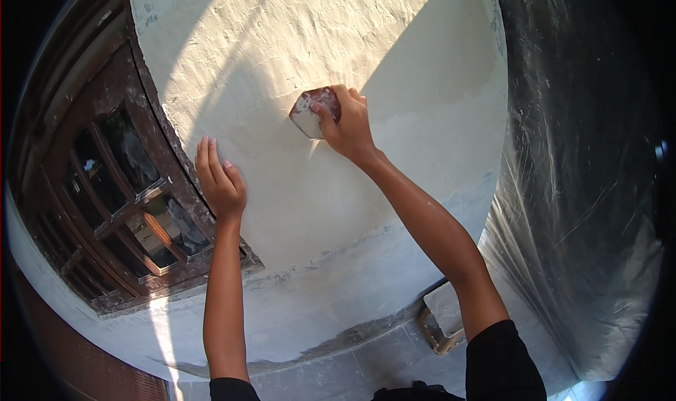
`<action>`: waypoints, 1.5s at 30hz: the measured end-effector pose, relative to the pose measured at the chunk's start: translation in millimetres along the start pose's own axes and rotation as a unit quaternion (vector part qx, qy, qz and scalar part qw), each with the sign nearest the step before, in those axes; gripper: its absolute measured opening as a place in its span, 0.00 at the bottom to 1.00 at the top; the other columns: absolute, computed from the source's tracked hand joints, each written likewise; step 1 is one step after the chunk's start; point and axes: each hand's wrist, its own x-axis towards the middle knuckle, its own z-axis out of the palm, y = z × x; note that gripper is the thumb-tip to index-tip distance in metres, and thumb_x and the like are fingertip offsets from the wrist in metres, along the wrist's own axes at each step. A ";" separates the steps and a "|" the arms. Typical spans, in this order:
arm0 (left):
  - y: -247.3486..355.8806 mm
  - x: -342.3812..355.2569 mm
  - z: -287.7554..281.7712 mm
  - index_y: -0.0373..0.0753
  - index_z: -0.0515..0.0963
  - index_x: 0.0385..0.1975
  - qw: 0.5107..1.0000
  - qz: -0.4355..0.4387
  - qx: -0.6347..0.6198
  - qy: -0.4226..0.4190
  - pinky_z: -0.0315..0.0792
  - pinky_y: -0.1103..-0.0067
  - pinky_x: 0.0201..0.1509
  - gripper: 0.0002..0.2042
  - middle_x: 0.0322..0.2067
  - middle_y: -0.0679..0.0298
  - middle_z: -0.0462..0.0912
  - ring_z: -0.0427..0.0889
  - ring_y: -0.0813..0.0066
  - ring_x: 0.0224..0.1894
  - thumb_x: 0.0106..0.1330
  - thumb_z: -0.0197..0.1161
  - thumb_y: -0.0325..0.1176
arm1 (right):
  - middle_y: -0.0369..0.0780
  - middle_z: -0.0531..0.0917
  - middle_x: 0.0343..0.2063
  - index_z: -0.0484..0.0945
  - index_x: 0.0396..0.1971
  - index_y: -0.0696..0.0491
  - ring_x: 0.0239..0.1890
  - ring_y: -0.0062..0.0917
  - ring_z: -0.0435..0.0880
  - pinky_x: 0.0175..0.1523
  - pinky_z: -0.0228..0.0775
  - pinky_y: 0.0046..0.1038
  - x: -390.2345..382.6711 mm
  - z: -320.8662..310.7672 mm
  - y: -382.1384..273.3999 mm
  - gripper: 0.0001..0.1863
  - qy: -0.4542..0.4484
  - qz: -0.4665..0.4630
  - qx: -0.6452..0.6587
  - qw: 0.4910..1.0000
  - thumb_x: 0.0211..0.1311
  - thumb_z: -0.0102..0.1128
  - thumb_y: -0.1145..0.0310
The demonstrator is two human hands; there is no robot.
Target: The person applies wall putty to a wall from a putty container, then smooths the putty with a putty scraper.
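My right hand (348, 124) is closed around a red-brown sanding block (308, 114) caked with pale dust. The block is up against the cream plastered wall (296, 190), near the edge where rough texture meets a smoother area. My left hand (220, 183) lies flat on the same wall, fingers stretched upward and holding nothing. Just to its left runs the dark wooden frame of a window (120, 190), its edge spotted with plaster.
Clear plastic sheeting (577, 190) hangs down the right side. Below, on the grey tiled floor (380, 355), a pale-topped stool or small box (443, 309) stands partly behind my right arm. Bright sunlight falls across the upper wall.
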 end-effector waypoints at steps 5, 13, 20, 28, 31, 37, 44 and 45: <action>3.7 -1.2 5.0 0.29 0.67 0.63 1.000 -0.003 0.004 0.002 0.61 0.57 0.71 0.22 0.64 0.48 0.69 0.67 0.50 0.68 0.72 0.44 0.30 | 0.47 0.83 0.44 0.75 0.48 0.61 0.44 0.32 0.84 0.49 0.76 0.32 23.3 -76.3 75.7 0.17 0.238 0.329 0.034 0.913 0.66 0.63 0.65; 0.7 -3.2 3.5 0.28 0.66 0.64 1.000 -0.001 0.002 0.002 0.60 0.58 0.71 0.22 0.64 0.47 0.67 0.66 0.49 0.68 0.72 0.44 0.29 | 0.45 0.82 0.36 0.75 0.43 0.60 0.41 0.31 0.81 0.47 0.72 0.33 12.7 -21.8 9.3 0.13 0.157 0.183 0.145 0.960 0.67 0.63 0.67; 0.2 -1.0 -1.1 0.30 0.68 0.63 1.000 -0.004 0.006 0.005 0.62 0.57 0.71 0.21 0.64 0.48 0.69 0.68 0.50 0.67 0.72 0.44 0.29 | 0.44 0.83 0.30 0.76 0.41 0.58 0.37 0.37 0.79 0.48 0.67 0.39 44.5 -1.4 -2.5 0.14 0.034 0.046 0.021 0.998 0.61 0.67 0.66; 3.6 0.8 1.5 0.27 0.66 0.63 1.000 0.004 0.015 0.001 0.63 0.58 0.70 0.22 0.64 0.47 0.68 0.67 0.49 0.67 0.73 0.43 0.29 | 0.44 0.84 0.37 0.76 0.45 0.59 0.38 0.32 0.85 0.46 0.75 0.32 67.7 -81.3 54.8 0.14 0.330 0.353 0.107 0.869 0.66 0.64 0.66; 0.3 -1.9 2.4 0.29 0.67 0.63 1.000 -0.006 0.012 0.006 0.62 0.57 0.71 0.21 0.64 0.48 0.69 0.68 0.50 0.67 0.73 0.43 0.29 | 0.45 0.83 0.36 0.76 0.45 0.60 0.38 0.33 0.84 0.46 0.74 0.32 39.6 -46.4 39.5 0.15 0.138 0.182 0.101 0.968 0.66 0.64 0.65; 0.8 -1.3 0.4 0.29 0.68 0.63 1.000 -0.008 0.002 0.003 0.61 0.57 0.71 0.21 0.64 0.48 0.69 0.68 0.50 0.67 0.72 0.43 0.29 | 0.46 0.84 0.39 0.76 0.44 0.60 0.39 0.33 0.84 0.47 0.74 0.31 47.7 -66.4 51.0 0.15 0.205 0.290 0.059 0.933 0.66 0.64 0.66; 3.4 -1.0 0.7 0.28 0.67 0.63 1.000 -0.004 0.007 0.000 0.62 0.58 0.70 0.21 0.64 0.47 0.68 0.67 0.48 0.67 0.73 0.43 0.29 | 0.45 0.83 0.39 0.75 0.44 0.61 0.39 0.34 0.84 0.45 0.75 0.32 40.7 -71.4 66.8 0.15 0.231 0.253 0.151 0.927 0.66 0.64 0.66; 3.2 -2.3 0.1 0.29 0.68 0.62 1.000 -0.007 0.005 0.002 0.61 0.57 0.71 0.21 0.63 0.47 0.69 0.68 0.49 0.67 0.72 0.44 0.29 | 0.45 0.83 0.39 0.75 0.44 0.60 0.40 0.34 0.84 0.45 0.75 0.32 38.0 -66.5 66.1 0.14 0.143 0.181 0.068 0.971 0.66 0.63 0.66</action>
